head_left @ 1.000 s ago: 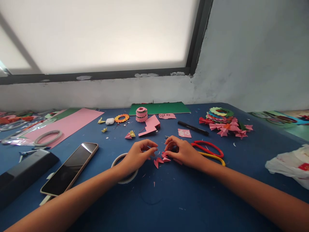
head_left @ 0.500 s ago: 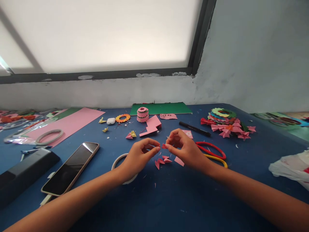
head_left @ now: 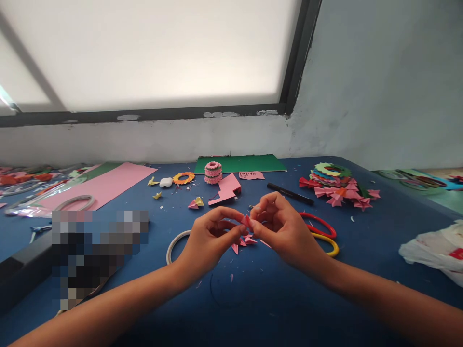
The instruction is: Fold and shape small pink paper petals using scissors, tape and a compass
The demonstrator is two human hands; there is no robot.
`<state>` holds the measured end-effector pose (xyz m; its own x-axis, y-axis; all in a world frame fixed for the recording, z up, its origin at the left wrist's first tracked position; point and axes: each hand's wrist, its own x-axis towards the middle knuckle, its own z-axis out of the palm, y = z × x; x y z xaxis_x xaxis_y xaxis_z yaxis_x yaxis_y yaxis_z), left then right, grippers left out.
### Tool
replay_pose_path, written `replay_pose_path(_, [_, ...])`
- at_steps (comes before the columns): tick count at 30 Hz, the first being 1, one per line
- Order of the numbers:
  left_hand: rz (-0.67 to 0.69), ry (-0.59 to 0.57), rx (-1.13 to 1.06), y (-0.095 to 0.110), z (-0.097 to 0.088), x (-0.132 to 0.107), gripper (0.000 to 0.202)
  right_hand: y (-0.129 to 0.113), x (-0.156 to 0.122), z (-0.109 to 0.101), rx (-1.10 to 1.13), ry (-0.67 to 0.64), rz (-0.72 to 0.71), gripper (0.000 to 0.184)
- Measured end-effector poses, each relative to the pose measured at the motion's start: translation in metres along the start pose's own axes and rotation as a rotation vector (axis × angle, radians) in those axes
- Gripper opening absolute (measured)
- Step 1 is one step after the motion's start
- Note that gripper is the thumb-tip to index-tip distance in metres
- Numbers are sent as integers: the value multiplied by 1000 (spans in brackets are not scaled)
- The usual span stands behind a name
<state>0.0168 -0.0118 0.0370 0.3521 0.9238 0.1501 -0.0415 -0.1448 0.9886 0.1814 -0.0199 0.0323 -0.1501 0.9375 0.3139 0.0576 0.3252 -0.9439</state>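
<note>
Between my fingertips, above the middle of the table, is a small folded pink paper piece (head_left: 247,221). My left hand (head_left: 216,236) pinches it from the left with thumb and forefinger. From the other side my right hand (head_left: 277,221) grips the same piece, its remaining fingers curled. Just below lie several folded pink paper pieces (head_left: 243,242), partly covered by my left thumb. A pale ring (head_left: 173,243) shows behind my left wrist. Red (head_left: 327,226) and yellow (head_left: 333,246) ring-shaped handles rest behind my right wrist.
A blue table (head_left: 260,308) bears a stack of pink paper rings (head_left: 213,173), an orange ring (head_left: 183,178), a white earbud case (head_left: 166,182) and a black pen (head_left: 290,193). Paper flowers (head_left: 343,193) lie right, a plastic bag (head_left: 436,250) at the edge. A blurred patch (head_left: 101,255) covers the left.
My left hand has moved right and slightly down to meet my right hand, and its fingertips now touch the pink piece. My right hand has turned slightly. The view has shifted a little.
</note>
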Motion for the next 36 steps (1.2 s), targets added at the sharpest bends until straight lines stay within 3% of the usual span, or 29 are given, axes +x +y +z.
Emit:
replay_pose_path(8, [-109, -117, -179, 5, -2, 6, 8, -3, -5, -2, 38, -61, -44, 21])
replay_pose_path(13, [-241, -143, -342, 9, -4, 6, 7, -14, -2, -13, -159, -84, -273, 9])
replay_pose_path(21, [-385, -217, -425, 19, 0, -3, 6, -34, 2, -35, -473, -388, -556, 3])
replay_pose_path(26, [-415, -237, -429, 21, 2, -4, 5, -39, 2, -40, -585, -502, -568, 6])
replay_pose_path(36, [-435, -267, -445, 19, 3, -4, 8, -44, 1, -44, -684, -520, -566, 8])
